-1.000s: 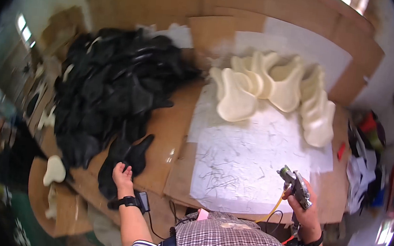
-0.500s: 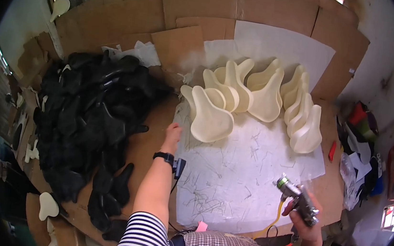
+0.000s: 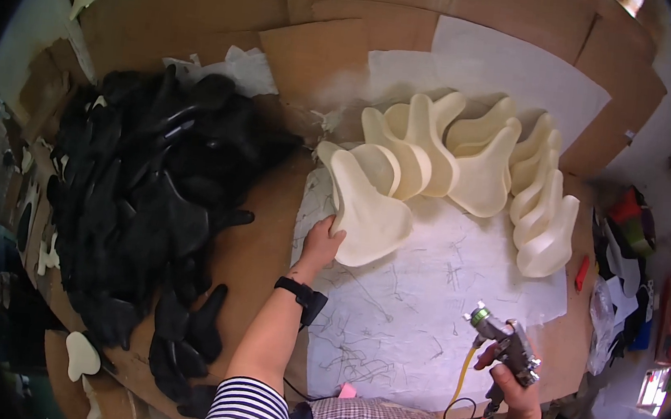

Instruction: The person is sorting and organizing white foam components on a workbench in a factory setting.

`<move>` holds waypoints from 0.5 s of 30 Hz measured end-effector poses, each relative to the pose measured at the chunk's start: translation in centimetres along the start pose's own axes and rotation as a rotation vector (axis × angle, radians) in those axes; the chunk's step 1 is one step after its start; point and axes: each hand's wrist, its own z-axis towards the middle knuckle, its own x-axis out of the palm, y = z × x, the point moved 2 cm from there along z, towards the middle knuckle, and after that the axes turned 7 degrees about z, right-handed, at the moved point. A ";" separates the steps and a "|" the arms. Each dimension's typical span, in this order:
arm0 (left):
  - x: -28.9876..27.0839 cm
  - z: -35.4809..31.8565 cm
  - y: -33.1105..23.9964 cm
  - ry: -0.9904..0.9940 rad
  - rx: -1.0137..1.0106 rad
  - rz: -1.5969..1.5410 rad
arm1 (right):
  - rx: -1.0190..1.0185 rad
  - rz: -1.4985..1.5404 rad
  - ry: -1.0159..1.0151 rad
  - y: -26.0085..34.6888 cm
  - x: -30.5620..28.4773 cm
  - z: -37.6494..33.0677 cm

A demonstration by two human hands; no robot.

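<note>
By the far left corner of the white sheet [image 3: 389, 321], the nearest cream saddle shell [image 3: 371, 221] was being held at its left edge by the left hand [image 3: 320, 243]: the thumb was laid against the rim, the other fingers were mostly hidden, and how tightly they were curled could not be told. Along the sheet's far side, a row of cream shells [image 3: 482, 172] was packed closely, leaving little room behind the held one. Over the sheet's near right part, a spray gun [image 3: 505, 342] was gripped in the right hand [image 3: 517, 384], the fingers wrapped around its handle, its nozzle tilted toward the sheet's far side; below it, a yellow hose [image 3: 463, 374] was hung over the near edge. Between shell and gun, a broad stretch of scribbled sheet was left open! Off the sheet's left edge, a strip of brown cardboard [image 3: 253, 258] was bordered by a pile of black pieces [image 3: 143, 173], while a red object [image 3: 582, 273] was seen just beyond the right edge.
</note>
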 end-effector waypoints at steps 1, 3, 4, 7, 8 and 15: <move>-0.6 -0.2 0.9 0.045 -0.077 -0.219 | -0.052 -0.007 0.030 0.2 0.3 0.8; -2.7 -0.9 3.1 0.049 -0.238 -0.565 | -0.039 -0.050 0.046 -0.1 0.4 1.8; -4.6 -1.6 3.3 0.022 -0.342 -0.670 | -0.008 -0.095 0.032 -0.5 0.2 2.0; -9.4 -3.8 7.6 -0.200 -0.335 -1.006 | 0.050 -0.168 0.048 -0.5 -0.3 2.6; -10.4 -4.3 8.5 -0.256 -0.345 -1.080 | 0.043 -0.168 0.057 -0.4 -0.2 2.9; -0.8 0.1 5.9 -0.025 -0.466 -1.577 | 0.068 -0.215 0.044 -0.6 1.4 3.9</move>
